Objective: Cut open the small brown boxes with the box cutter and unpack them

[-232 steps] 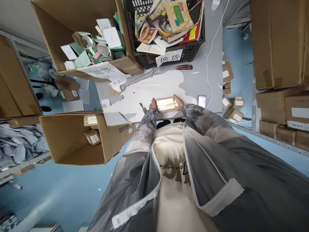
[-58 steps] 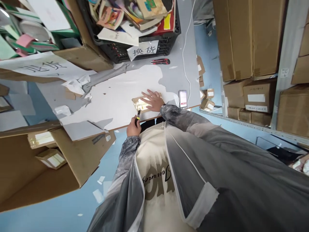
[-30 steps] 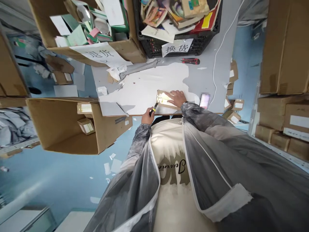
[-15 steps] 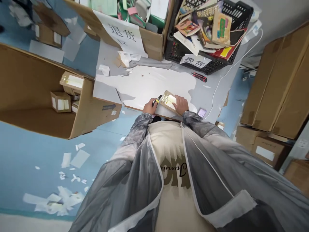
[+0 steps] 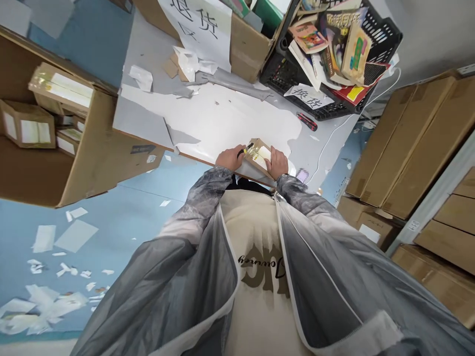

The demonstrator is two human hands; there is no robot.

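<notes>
Near the table's front edge is a small brown cardboard box (image 5: 260, 155) with a white label and shiny clear tape. My right hand (image 5: 278, 163) grips its right side, thumb over the label and fingers along the edge. My left hand (image 5: 229, 158) is closed around a black and yellow utility knife (image 5: 245, 149). The knife's front end lies over the taped left end of the box; I cannot tell whether the blade is cutting in. On the table to the right, a red and black utility knife (image 5: 307, 121) lies untouched.
A large open carton (image 5: 89, 163) holding several small boxes stands at left. A black crate (image 5: 274, 74) of books and a carton with a paper sign (image 5: 208, 29) stand at the back. A phone (image 5: 302, 175) and white cable (image 5: 330, 141) lie right. Paper scraps (image 5: 76, 236) litter the floor.
My left hand has brought the utility knife rightward onto the box's taped end. The box appears slightly more tilted up in my right hand. The camera view has shifted, enlarging the left carton.
</notes>
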